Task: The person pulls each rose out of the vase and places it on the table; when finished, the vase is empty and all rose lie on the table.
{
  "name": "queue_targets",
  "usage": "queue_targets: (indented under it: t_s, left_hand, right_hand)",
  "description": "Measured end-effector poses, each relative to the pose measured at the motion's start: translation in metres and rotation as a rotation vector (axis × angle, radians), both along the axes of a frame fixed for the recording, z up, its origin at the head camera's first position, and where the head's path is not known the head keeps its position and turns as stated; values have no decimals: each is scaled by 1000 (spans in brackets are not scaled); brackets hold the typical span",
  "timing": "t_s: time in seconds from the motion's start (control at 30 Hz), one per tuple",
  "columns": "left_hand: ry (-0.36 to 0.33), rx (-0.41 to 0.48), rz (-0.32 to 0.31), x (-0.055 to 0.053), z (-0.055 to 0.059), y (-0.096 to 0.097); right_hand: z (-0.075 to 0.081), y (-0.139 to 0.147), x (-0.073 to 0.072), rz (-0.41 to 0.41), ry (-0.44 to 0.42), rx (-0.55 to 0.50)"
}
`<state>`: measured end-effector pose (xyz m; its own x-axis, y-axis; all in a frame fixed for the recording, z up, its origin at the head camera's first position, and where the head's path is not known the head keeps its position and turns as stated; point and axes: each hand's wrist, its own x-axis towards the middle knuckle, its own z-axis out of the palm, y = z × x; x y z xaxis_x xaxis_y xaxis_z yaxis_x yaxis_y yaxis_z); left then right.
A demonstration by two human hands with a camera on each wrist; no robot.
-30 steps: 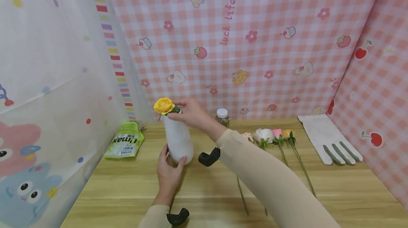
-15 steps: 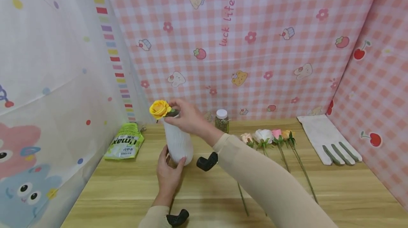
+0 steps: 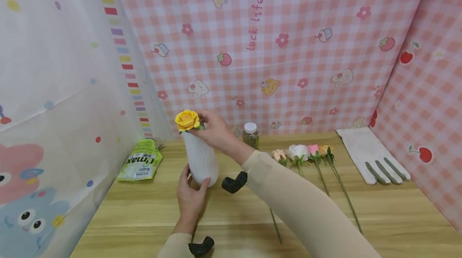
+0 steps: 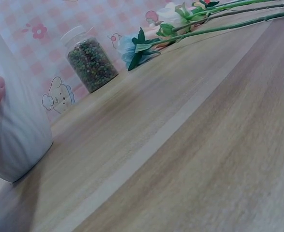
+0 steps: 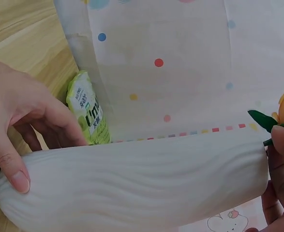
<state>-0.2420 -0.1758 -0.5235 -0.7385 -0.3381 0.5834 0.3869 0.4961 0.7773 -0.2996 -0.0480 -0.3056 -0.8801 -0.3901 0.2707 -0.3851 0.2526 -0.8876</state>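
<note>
A tall white vase [image 3: 200,157] with a wavy ribbed surface stands on the table, leaning slightly in the head view. Low down near its base, my left hand [image 3: 191,200] grips it with fingers and thumb spread round the sides. At the vase's mouth, my right hand [image 3: 216,129] pinches a yellow rose [image 3: 187,120] just under its bloom. A green leaf [image 5: 261,120] of the rose shows beside the right thumb in the right wrist view. The rose's stem is hidden inside the vase and behind the fingers.
Right of the vase lie several artificial roses, among them a white rose [image 3: 298,152]. A white-lidded jar [image 3: 250,135] of small beads stands at the back. A green packet [image 3: 140,159] lies left, a white-and-grey glove [image 3: 373,155] far right. Patterned cloths close in the table.
The yellow rose swung left with my right hand, then came back right to sit over the vase's mouth, its bloom facing up more. My left hand kept its place on the vase.
</note>
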Motion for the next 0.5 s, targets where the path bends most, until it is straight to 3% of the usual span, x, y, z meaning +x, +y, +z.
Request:
queue_targets:
  t_s: [0.17, 0.37, 0.5]
  left_hand:
    - [-29, -3, -5, 1, 0, -2]
    - [-22, -16, -15, 2, -1, -2]
    - [-22, -16, -17, 1, 1, -2]
  right_hand:
    - [-2, 1, 0, 26, 20, 11]
    - [-5, 5, -1, -9, 103, 60]
    - [-8, 9, -2, -39, 112, 64]
